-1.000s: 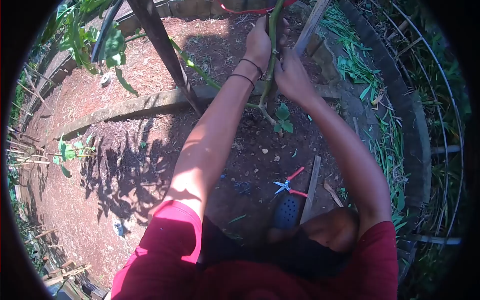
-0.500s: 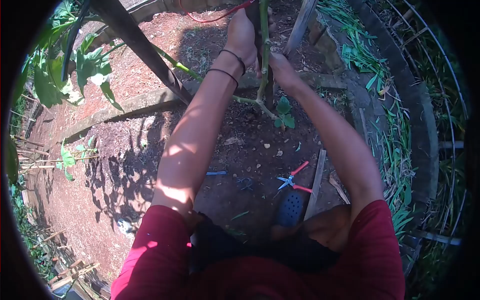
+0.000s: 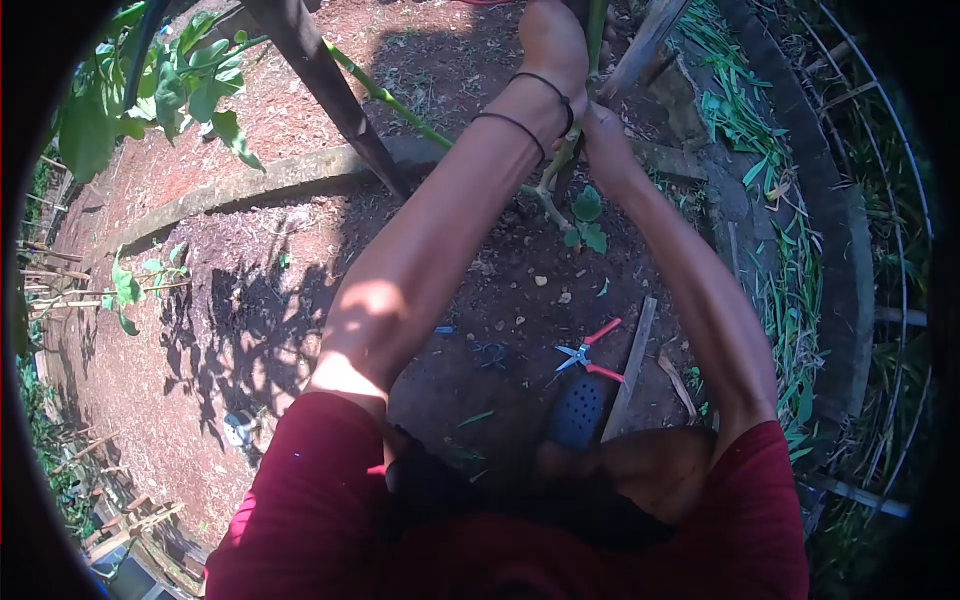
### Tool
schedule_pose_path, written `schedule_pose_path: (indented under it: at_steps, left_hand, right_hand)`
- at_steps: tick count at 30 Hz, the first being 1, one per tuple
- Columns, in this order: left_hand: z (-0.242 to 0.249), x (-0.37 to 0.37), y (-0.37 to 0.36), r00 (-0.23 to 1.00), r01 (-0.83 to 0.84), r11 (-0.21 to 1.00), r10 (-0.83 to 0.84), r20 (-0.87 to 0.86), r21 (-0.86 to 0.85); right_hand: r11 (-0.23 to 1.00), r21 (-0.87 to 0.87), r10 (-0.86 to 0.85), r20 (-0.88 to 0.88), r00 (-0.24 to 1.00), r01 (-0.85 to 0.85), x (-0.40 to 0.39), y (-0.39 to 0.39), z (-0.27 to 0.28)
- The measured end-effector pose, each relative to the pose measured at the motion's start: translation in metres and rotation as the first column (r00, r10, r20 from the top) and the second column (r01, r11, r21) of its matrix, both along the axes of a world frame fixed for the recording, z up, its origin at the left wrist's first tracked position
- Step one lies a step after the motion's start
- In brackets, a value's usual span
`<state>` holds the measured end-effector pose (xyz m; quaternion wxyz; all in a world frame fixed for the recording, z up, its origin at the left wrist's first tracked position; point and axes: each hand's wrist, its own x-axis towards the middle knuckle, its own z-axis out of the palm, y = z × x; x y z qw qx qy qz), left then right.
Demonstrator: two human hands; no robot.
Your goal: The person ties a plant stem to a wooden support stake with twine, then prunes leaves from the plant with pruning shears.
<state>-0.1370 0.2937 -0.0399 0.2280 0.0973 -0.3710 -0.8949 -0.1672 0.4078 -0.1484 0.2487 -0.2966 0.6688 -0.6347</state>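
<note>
At the top of the view my left hand (image 3: 555, 45) reaches to a green plant stem (image 3: 597, 35) beside a dark upright stake; its fingers are hidden behind them. My right hand (image 3: 603, 135) is against the same stem, slightly lower, with its fingertips out of sight. Two dark bands circle my left wrist. The stem bends down to the soil, where a few small leaves (image 3: 588, 220) grow at its foot. A green side branch (image 3: 385, 95) runs up to the left.
Red-handled pruning shears (image 3: 590, 355) lie on the soil near a dark clog (image 3: 577, 410) and a wooden strip (image 3: 632, 365). A slanted wooden pole (image 3: 330, 85) stands at upper left, by large leaves. Cut greenery lies along the right edging (image 3: 855, 290).
My left hand has moved right across the stem, and my right hand has shifted slightly right. The red cord near the top has mostly left the view, which has also shifted a little.
</note>
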Motion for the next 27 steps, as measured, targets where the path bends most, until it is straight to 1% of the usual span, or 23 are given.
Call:
schedule_pose_path:
  at_steps: [1,2,4,5,6,7,8,9,10,12,13,14,16,17,19,20,21,23,24,25,26,27]
  left_hand:
    - [-0.002,-0.001,0.001,0.997,-0.060,0.997,0.062,0.046,-0.042]
    - [-0.003,-0.003,0.001,0.996,-0.061,0.997,0.063,0.058,-0.039]
    - [0.002,-0.013,0.011,0.948,-0.315,0.949,0.315,-0.053,0.007]
    - [0.007,-0.004,0.004,0.994,-0.106,0.994,0.106,-0.023,0.013]
    - [0.021,-0.008,0.008,0.996,-0.090,0.996,0.090,-0.024,0.027]
    - [0.047,0.000,0.002,0.985,0.017,1.000,-0.015,-0.171,0.011]
    - [0.060,0.006,-0.002,0.942,0.122,0.992,-0.123,-0.312,-0.021]
    - [0.055,0.011,-0.001,0.943,0.126,0.992,-0.126,-0.308,-0.018]
    - [0.051,0.010,0.000,0.947,0.155,0.988,-0.156,-0.280,-0.026]
    - [0.059,-0.003,-0.011,0.940,0.200,0.975,-0.219,-0.260,-0.099]
    - [0.060,-0.001,-0.006,0.932,0.211,0.972,-0.231,-0.280,-0.101]
    - [0.061,0.004,-0.014,0.939,0.193,0.970,-0.226,-0.260,-0.148]
    - [0.062,0.010,-0.022,0.951,0.160,0.962,-0.210,-0.227,-0.221]
    - [0.060,0.010,-0.032,0.947,0.190,0.940,-0.252,-0.199,-0.284]
    - [0.057,0.011,-0.043,0.941,0.154,0.891,-0.264,-0.211,-0.428]
    - [0.066,0.022,-0.049,0.934,0.251,0.883,-0.328,-0.140,-0.396]
    - [0.063,0.023,-0.054,0.927,0.272,0.869,-0.352,-0.129,-0.414]
    - [0.065,0.036,-0.057,0.916,0.291,0.865,-0.375,-0.143,-0.410]
    - [0.065,0.040,-0.058,0.904,0.312,0.863,-0.398,-0.154,-0.397]
    - [0.050,0.040,-0.064,0.888,0.272,0.821,-0.415,-0.198,-0.503]
    - [0.040,0.041,-0.064,0.886,0.276,0.824,-0.417,-0.202,-0.494]
    - [0.032,0.041,-0.063,0.907,0.335,0.838,-0.410,-0.094,-0.430]
  right_hand:
    - [1.000,-0.027,-0.006,0.014,1.000,0.006,0.002,0.006,0.005]
    - [0.999,-0.054,0.001,0.042,0.999,0.002,0.007,0.008,0.006]
    - [0.997,-0.072,-0.024,0.060,0.998,0.029,0.011,0.013,0.008]
    - [0.993,-0.112,-0.032,0.067,0.997,0.039,0.014,0.005,0.015]
    - [0.994,-0.098,-0.049,0.064,0.997,0.055,0.008,0.013,0.030]
    - [0.994,-0.096,-0.044,0.055,0.997,0.049,0.011,0.007,0.054]
    - [0.994,-0.095,-0.041,0.047,0.998,0.045,0.015,0.003,0.066]
    - [0.994,-0.076,-0.084,-0.027,0.996,0.082,0.012,0.000,0.069]
    - [0.993,-0.083,-0.089,-0.048,0.995,0.084,0.019,0.003,0.072]
    - [0.982,-0.104,-0.152,0.040,0.988,0.155,0.018,-0.007,0.073]
    - [0.990,-0.067,-0.121,0.002,0.993,0.121,0.014,-0.006,0.074]
    - [0.991,-0.078,-0.115,-0.020,0.993,0.113,0.012,-0.011,0.073]
    - [0.989,-0.017,-0.146,0.023,0.989,0.147,0.008,-0.015,0.076]
    - [0.987,0.005,-0.160,0.009,0.987,0.160,0.010,-0.022,0.080]
    - [0.983,0.017,-0.183,-0.026,0.983,0.184,0.007,-0.022,0.082]
    - [0.982,0.015,-0.186,-0.025,0.982,0.186,0.003,-0.024,0.080]
    - [0.980,0.004,-0.199,-0.020,0.980,0.199,0.004,-0.024,0.087]
    - [0.977,0.004,-0.213,0.039,0.976,0.213,0.011,-0.025,0.090]
    - [0.976,0.004,-0.216,0.030,0.976,0.216,0.010,-0.026,0.092]
    - [0.979,-0.003,-0.205,0.022,0.979,0.205,0.008,-0.028,0.092]
    - [0.980,-0.002,-0.198,0.020,0.980,0.199,0.009,-0.028,0.091]
    - [0.981,0.000,-0.192,0.026,0.981,0.192,0.009,-0.026,0.093]
